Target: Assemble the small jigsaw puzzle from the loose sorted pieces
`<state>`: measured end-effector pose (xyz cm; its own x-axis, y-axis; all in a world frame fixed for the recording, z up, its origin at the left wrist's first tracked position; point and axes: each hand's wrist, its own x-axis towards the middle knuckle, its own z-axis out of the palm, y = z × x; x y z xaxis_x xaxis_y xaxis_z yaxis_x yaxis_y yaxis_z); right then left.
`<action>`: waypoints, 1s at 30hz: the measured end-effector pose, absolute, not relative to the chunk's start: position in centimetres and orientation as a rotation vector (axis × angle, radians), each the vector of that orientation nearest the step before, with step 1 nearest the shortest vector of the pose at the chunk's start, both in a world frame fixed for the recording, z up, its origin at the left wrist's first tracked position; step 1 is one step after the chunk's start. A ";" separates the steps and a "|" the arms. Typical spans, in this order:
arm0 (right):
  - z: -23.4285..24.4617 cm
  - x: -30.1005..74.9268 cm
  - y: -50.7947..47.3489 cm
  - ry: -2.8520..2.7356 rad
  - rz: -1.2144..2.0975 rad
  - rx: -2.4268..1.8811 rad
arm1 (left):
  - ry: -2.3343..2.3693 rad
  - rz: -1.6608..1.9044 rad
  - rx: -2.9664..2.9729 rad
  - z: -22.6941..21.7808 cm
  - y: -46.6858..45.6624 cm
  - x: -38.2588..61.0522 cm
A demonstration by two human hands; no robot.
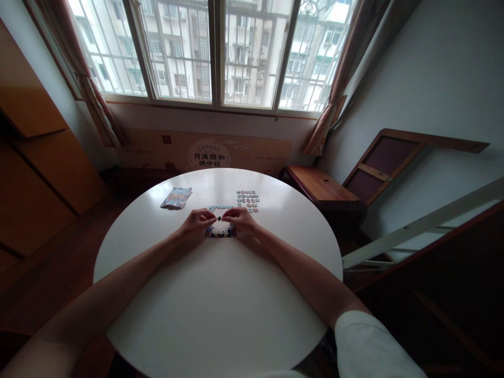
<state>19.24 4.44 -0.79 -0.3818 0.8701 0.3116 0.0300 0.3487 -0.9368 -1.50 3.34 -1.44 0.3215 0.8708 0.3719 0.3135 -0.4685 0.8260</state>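
Note:
Both my hands meet over a small jigsaw frame [220, 231] lying on the round white table [220, 304]. My left hand [197, 223] and my right hand [241, 220] are pinched together on one small dark puzzle piece [219, 218], held just above the frame's far edge. The frame is a partly built border with an open middle; my fingers hide its left and right sides. Loose puzzle pieces [248, 200] lie spread in a patch beyond my right hand.
A printed puzzle bag [176, 198] lies on the table to the far left. A wooden bench [321, 186] and a leaning wooden frame [389, 157] stand to the right. A cardboard panel [208, 152] sits under the barred window.

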 end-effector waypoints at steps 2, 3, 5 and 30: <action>-0.9 19.2 4.5 -1.703 1.155 -0.803 | 1.037 1.114 1.935 -1.4 3.4 -1.5; -0.9 19.2 4.5 -1.705 1.159 -0.797 | 1.036 1.114 1.930 -1.5 3.4 -1.5; -0.9 19.2 4.5 -1.711 1.172 -0.785 | 1.036 1.114 1.933 -1.4 3.4 -1.5; -0.7 19.4 3.6 -2.000 0.554 -0.833 | 0.983 1.093 1.751 -0.1 2.4 -1.2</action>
<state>19.42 3.57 -0.71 -0.3927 0.7338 0.5544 0.3443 0.6763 -0.6512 -1.21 2.35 -0.13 0.3156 0.9060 0.2819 0.1844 -0.3500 0.9184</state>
